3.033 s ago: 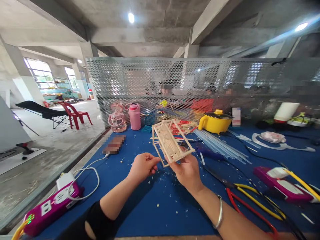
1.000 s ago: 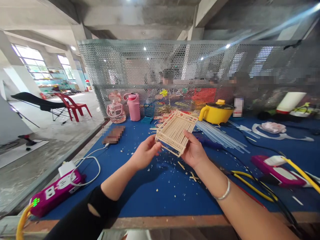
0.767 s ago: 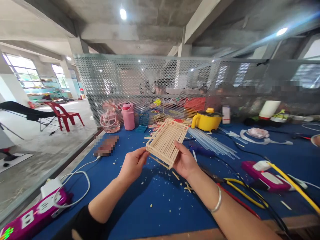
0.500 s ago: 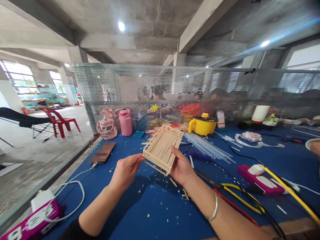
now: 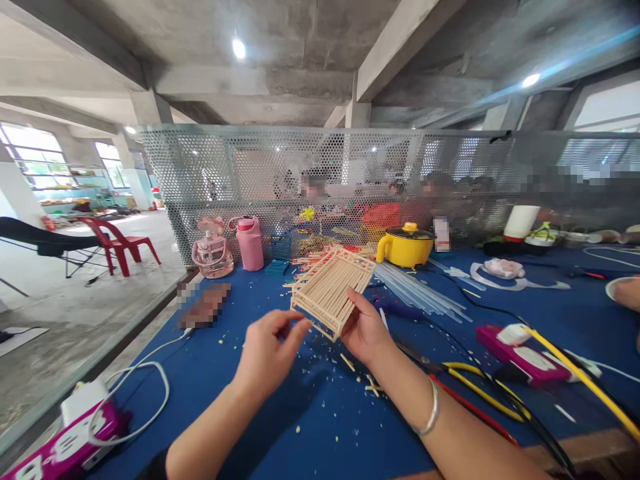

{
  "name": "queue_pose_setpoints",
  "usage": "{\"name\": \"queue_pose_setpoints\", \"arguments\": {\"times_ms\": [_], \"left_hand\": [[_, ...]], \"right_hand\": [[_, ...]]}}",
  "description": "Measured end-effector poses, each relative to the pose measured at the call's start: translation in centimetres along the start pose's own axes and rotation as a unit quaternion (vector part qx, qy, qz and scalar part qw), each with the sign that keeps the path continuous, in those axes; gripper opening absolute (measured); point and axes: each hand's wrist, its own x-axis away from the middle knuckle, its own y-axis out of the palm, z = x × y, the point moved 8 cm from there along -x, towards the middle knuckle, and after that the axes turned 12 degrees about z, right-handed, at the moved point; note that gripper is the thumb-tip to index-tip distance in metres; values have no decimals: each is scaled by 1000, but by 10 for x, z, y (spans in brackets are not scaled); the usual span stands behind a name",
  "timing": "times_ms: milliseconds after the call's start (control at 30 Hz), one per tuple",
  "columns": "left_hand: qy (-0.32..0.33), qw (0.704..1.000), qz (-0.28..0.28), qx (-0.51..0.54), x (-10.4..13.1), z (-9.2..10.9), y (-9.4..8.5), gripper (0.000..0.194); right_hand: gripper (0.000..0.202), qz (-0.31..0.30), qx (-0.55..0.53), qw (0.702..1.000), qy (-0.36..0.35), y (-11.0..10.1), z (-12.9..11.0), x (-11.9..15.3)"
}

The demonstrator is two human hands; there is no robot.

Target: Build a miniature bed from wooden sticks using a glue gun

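Note:
A small tray-like frame of pale wooden sticks (image 5: 325, 287), with a slatted floor and low railed sides, is held tilted above the blue table. My right hand (image 5: 367, 330) grips its right side, thumb on top of the slats and fingers underneath. Just below the near left corner of the frame is my left hand (image 5: 273, 350), its thumb and forefinger drawn together in a pinch. Anything between those fingertips is too small or hidden to make out. Stick offcuts (image 5: 373, 385) and pale crumbs lie on the table beneath.
Behind the frame is a pile of red-tipped sticks (image 5: 320, 259), with clear glue sticks (image 5: 423, 293) and a yellow pot (image 5: 407, 247) to the right. Yellow-handled pliers (image 5: 487, 393), cables and a purple power strip (image 5: 530, 357) lie at right. A perforated metal screen (image 5: 260, 167) closes the back.
My left hand has come off the frame's left corner and moved right and slightly down, fingers now pinched. The frame has shifted slightly right and up in my right hand.

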Motion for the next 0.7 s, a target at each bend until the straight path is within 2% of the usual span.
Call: {"name": "queue_pose_setpoints", "arguments": {"times_ms": [67,133,233,333,433,533,567,600,633,667,700], "left_hand": [[-30,996,-79,29,14,9,21,36],[-37,992,-104,57,21,17,28,35],[-26,993,-79,89,20,22,18,36],[-47,994,-18,102,9,10,-3,35],[-106,979,117,125,-10,-14,-39,38],[-168,904,324,223,-24,-42,-91,31],[-177,875,385,235,-26,-49,-110,30],[-181,855,428,229,-28,-54,-127,29],[-174,822,495,221,-25,-57,-147,30],[-160,792,550,212,-22,-59,-165,32],[-134,785,575,186,-22,-57,-179,38]], "right_hand": [[11,-12,15,1000,4,3,6,4],[13,-25,32,999,8,4,10,5],[14,-36,50,998,-12,3,7,-1],[12,-29,59,995,-76,-2,-11,-11],[21,-27,81,983,-163,-4,-32,-12],[34,-36,118,960,-251,-2,-48,-1],[33,-39,153,942,-297,0,-53,5],[31,-45,204,910,-357,3,-58,13],[27,-57,265,864,-424,8,-61,23],[23,-73,324,807,-488,14,-62,33],[22,-91,372,747,-543,20,-59,42]]}}
